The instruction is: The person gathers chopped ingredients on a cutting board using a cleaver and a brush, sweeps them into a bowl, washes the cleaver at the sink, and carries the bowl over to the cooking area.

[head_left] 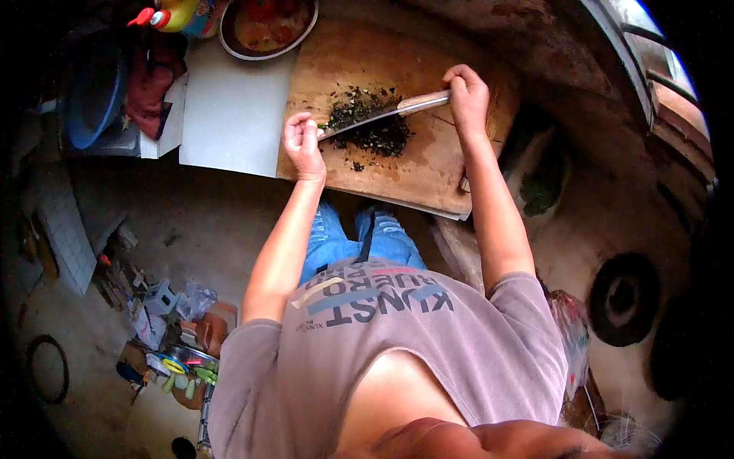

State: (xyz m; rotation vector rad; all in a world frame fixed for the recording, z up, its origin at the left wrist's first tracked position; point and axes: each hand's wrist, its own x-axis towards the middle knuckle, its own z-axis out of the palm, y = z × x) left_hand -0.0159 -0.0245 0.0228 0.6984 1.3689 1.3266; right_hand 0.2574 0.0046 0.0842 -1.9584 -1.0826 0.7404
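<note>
from my remote seat i see the right hand (469, 101) with its fingers curled around the near end of a long, narrow, silvery metal knife (390, 114), which lies slantwise over a loose heap of finely chopped dark-green leaves (382, 143) on a broad, light-brown wooden board (432, 170). the left hand (305, 147) has its fingers bent in at the knife's far end, but i cannot tell whether they pinch it or only touch it. beyond, i make out a round, pale-rimmed bowl (229, 47) with reddish contents.
</note>
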